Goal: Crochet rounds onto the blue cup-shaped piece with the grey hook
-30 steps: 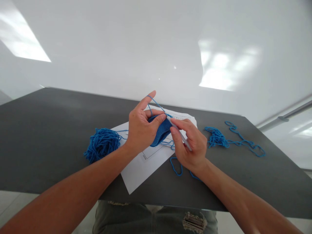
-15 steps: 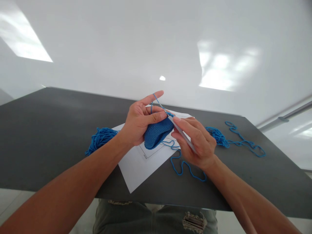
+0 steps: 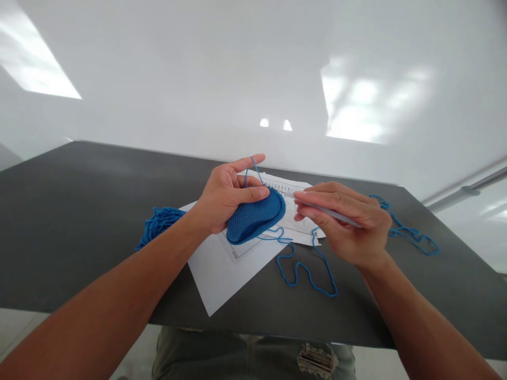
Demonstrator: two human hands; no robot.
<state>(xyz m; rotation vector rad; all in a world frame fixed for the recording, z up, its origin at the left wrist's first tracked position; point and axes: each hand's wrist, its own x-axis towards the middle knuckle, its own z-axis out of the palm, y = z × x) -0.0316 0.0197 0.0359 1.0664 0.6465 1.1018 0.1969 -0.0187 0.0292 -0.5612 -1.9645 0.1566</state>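
Note:
My left hand point(image 3: 227, 192) pinches a blue crocheted piece point(image 3: 253, 214), rounded and folded over at its lower rim. A strand of blue yarn point(image 3: 256, 168) loops over the raised index finger and runs down to the piece's top edge. To the right, my right hand point(image 3: 348, 219) is closed round a pale grey crochet hook point(image 3: 332, 212), held like a pen and pointing left. The hook's tip lies close to the piece's upper right edge; whether it is in a stitch I cannot tell.
Printed paper sheets point(image 3: 214, 285) lie under the work on a dark grey table point(image 3: 87, 227). A yarn ball point(image 3: 160, 224) sits left, partly behind my forearm. Loose yarn point(image 3: 307, 269) curls in front; more yarn point(image 3: 415, 235) lies at right. A glossy white wall point(image 3: 198, 79) stands behind.
My right hand has drawn away to the right with the hook, turning it flatter. The crocheted piece has shifted slightly left and lower and shows more of its face.

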